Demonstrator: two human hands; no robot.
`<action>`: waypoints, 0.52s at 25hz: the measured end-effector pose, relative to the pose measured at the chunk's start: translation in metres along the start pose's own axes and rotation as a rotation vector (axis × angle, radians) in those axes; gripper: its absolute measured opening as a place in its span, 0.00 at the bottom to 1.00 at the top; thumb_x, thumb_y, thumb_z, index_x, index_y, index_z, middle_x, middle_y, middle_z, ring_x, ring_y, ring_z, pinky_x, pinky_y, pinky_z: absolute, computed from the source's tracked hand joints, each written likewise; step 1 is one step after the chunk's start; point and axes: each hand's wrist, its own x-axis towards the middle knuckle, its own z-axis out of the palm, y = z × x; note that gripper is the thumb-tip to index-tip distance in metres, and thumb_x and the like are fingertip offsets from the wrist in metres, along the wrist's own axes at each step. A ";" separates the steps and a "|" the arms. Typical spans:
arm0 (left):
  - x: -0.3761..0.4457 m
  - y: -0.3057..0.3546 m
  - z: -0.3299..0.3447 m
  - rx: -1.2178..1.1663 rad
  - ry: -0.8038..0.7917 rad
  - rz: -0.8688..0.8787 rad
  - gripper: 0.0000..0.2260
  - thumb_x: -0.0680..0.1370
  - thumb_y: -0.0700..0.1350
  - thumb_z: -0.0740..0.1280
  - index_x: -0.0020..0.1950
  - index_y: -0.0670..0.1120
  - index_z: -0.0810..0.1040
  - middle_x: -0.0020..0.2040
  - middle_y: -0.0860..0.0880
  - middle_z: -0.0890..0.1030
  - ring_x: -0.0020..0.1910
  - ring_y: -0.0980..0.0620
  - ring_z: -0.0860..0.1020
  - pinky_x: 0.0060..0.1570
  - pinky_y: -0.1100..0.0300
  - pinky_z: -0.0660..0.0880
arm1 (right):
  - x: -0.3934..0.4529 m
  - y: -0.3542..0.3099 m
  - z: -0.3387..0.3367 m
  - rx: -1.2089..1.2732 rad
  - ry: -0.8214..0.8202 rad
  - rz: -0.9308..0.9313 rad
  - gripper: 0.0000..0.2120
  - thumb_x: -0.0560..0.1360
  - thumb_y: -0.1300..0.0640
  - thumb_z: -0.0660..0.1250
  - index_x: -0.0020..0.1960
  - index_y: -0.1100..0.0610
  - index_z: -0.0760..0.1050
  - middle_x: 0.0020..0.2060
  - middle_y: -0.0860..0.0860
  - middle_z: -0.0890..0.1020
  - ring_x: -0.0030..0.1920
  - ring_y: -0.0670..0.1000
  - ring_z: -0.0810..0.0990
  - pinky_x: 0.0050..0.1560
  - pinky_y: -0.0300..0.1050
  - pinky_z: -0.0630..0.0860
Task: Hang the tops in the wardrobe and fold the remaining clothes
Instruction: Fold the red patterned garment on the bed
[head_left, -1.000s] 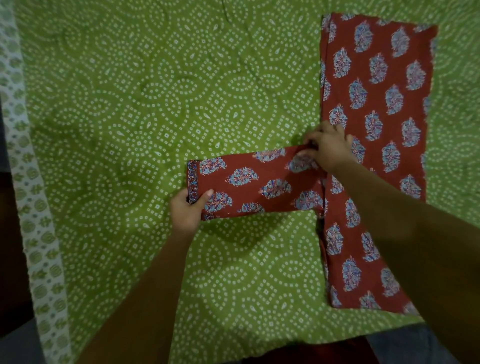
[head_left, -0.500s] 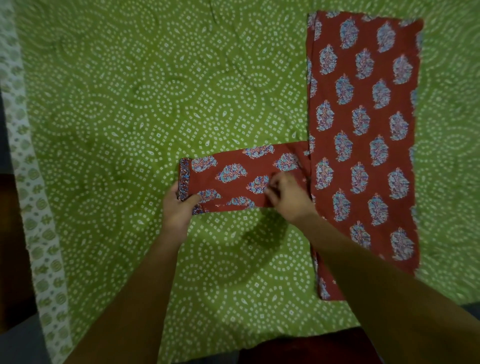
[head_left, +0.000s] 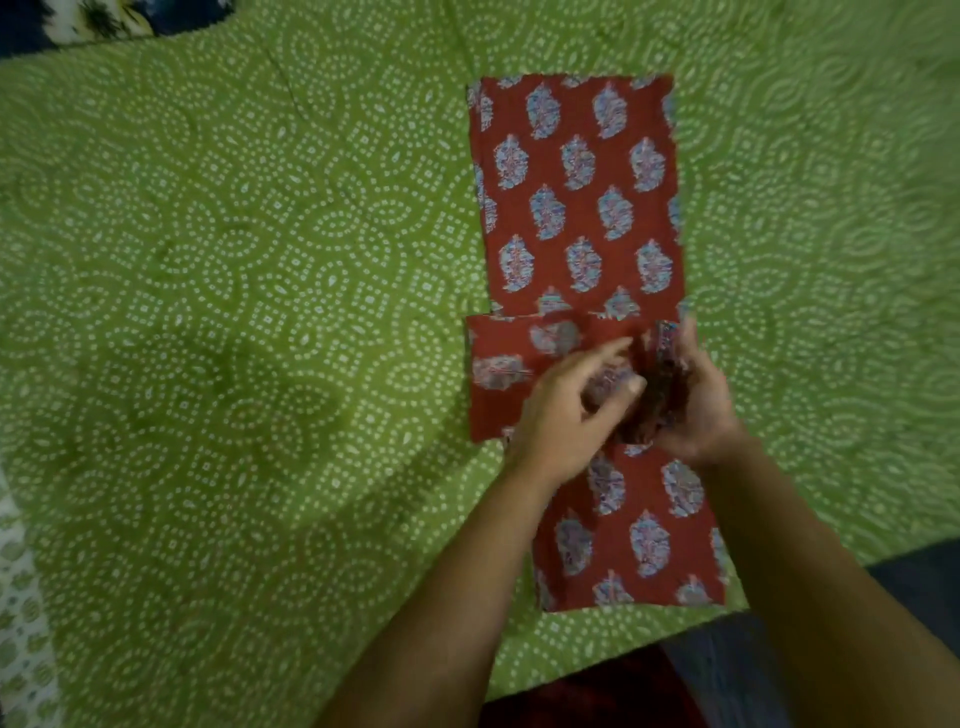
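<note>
Sleeve (head_left: 524, 364) now lying folded across red garment (head_left: 576, 208), no longer sticking out sideways over green bedsheet (head_left: 234, 312) as half a second ago. Left hand (head_left: 563, 415) arriving on top of garment's middle, fingers loosely curled. Right hand (head_left: 696, 405) pinching sleeve cuff (head_left: 666, 340) at garment's right edge. Grip blurred, judging pinch. Sleeve tuck nearly finishing; lengthwise fold probably coming next.

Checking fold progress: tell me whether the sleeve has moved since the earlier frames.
Yes. The sleeve has been folded rightward across the red garment's body; it no longer stretches out over the green bedsheet.
</note>
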 end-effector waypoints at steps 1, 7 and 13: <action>0.004 -0.012 0.008 0.145 0.115 0.016 0.15 0.80 0.50 0.62 0.66 0.51 0.75 0.58 0.54 0.79 0.53 0.56 0.77 0.56 0.55 0.74 | 0.002 -0.002 -0.018 -0.097 0.070 0.025 0.23 0.76 0.44 0.60 0.62 0.60 0.75 0.53 0.57 0.83 0.52 0.57 0.82 0.47 0.52 0.80; 0.003 -0.080 0.024 0.985 0.129 -0.047 0.25 0.82 0.56 0.51 0.77 0.46 0.59 0.77 0.51 0.59 0.76 0.50 0.55 0.75 0.52 0.51 | 0.002 0.004 -0.088 -0.055 0.377 -0.035 0.12 0.76 0.61 0.66 0.59 0.59 0.78 0.52 0.57 0.83 0.53 0.58 0.81 0.55 0.57 0.78; 0.020 -0.101 0.032 1.183 -0.090 -0.184 0.38 0.77 0.70 0.38 0.78 0.47 0.38 0.78 0.50 0.38 0.76 0.49 0.36 0.75 0.46 0.40 | 0.005 0.013 -0.105 -0.414 0.705 -0.142 0.03 0.74 0.59 0.69 0.46 0.54 0.80 0.41 0.51 0.84 0.45 0.54 0.83 0.48 0.49 0.80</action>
